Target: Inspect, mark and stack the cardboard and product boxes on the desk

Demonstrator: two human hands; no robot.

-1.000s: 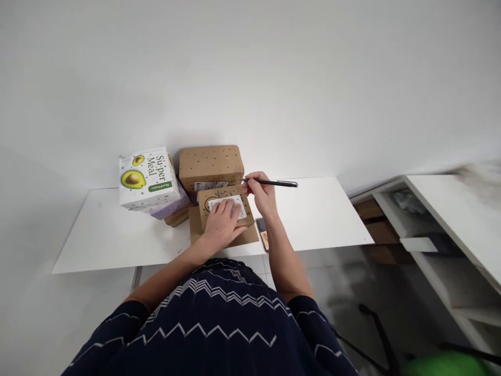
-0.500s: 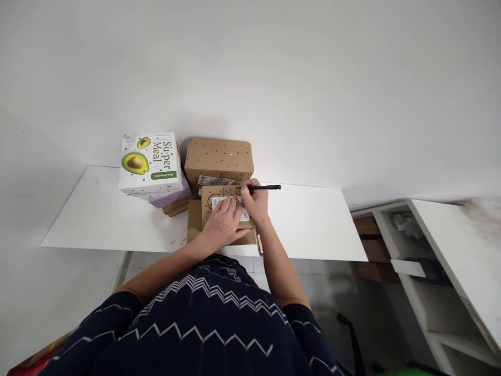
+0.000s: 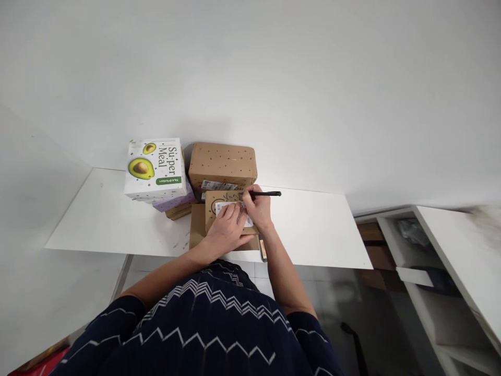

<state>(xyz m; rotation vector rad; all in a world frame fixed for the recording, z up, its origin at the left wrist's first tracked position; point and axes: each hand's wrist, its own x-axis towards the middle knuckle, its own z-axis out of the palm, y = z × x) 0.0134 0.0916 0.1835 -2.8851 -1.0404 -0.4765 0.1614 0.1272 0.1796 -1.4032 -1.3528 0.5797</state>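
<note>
A small brown cardboard box (image 3: 211,201) with black marks and a white label (image 3: 249,221) lies on top of a wider flat piece of cardboard (image 3: 198,230) near the table's front edge. Across the label rests my left hand (image 3: 227,228), flat with its fingers spread a little. My right hand (image 3: 258,210) pinches a black pen (image 3: 270,194) over the box's upper right part, the rear of the pen pointing right. The pen's tip is hidden by my fingers.
Behind stands a larger brown box (image 3: 223,161). To its left, a white avocado box (image 3: 154,167) sits on a purple box (image 3: 172,202). A small light-coloured item (image 3: 263,249) lies at the white table's (image 3: 313,230) front edge. Shelves (image 3: 426,250) stand at right.
The whole view has shifted slightly, so everything appears a little lower and to the right. Both hands keep their places on the small box, and the pen lies a bit more level.
</note>
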